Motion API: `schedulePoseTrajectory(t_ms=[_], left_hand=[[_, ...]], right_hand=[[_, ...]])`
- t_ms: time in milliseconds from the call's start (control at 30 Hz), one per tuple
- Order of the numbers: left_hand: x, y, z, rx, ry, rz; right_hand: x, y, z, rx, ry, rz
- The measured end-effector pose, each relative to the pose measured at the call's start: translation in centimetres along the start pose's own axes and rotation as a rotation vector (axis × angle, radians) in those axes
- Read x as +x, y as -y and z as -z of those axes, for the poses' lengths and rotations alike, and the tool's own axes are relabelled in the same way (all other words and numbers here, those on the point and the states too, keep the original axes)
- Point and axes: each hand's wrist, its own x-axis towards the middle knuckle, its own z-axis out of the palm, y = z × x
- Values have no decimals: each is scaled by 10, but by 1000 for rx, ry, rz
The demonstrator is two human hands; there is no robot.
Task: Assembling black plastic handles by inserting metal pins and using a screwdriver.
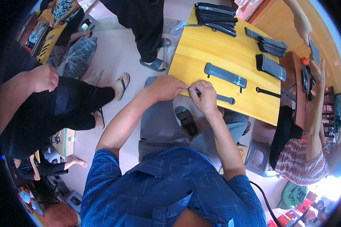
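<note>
Right hand (pixel 205 99): your fingers pinch a small dark piece (pixel 197 91) by the near edge of the bench (pixel 261 108). Left hand (pixel 163 87): fingers closed, contents unclear. Piece probably light, fiddly; hold its ends.

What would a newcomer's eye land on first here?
Probably the bright yellow table at upper right, with a flat grey band lying on its near half and dark bands piled at its far end. Then, at the picture's centre, the left grip and right grip, close together around a small item mostly hidden by fingers.
</note>
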Motion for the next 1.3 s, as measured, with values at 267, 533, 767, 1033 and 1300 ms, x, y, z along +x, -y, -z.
schedulePoseTrajectory(t_ms=[267, 533, 767, 1033, 1300], left_hand=[[-2, -8, 3, 49, 5, 39], [-7, -5, -5, 0, -52, 121], [-27, 1, -25, -309, -130, 171], [-21, -31, -45, -1178, -194, 524], [-14, -21, -63, -1124, -234, 539]], right_hand=[[-1, 0, -2, -91, 49, 27], [-1, 1, -4, -121, 83, -21], [1, -1, 0, -45, 97, -56], [-6, 8, 9, 30, 74, -48], [-15, 6, 6, 25, 111, 12]])
